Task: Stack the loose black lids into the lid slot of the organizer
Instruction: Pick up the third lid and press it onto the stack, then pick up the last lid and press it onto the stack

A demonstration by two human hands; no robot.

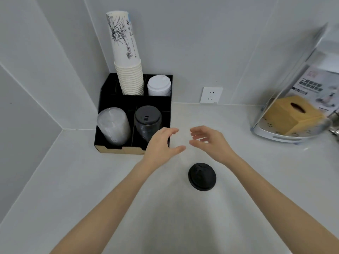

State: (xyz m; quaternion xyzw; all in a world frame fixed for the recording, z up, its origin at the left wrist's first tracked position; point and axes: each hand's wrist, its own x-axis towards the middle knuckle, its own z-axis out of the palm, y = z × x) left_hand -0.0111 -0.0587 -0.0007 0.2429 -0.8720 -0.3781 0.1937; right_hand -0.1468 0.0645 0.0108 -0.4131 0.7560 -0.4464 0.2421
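A black organizer (105, 99) stands in the counter's back left corner. Its front right slot holds a stack of black lids (147, 121). One loose black lid (202, 176) lies flat on the white counter, nearer to me than both hands. My left hand (161, 143) hovers in front of the organizer's front right corner, fingers spread, holding nothing. My right hand (209, 142) hovers just to its right, fingers curled apart, also empty. Both hands are above and behind the loose lid, not touching it.
The organizer also holds tall paper cups (128, 57), white lids (159, 86) and clear lids (113, 125). A wall socket (211, 95) sits behind the counter. At the right, a clear cover (293, 74) leans over a wooden tissue box (291, 114).
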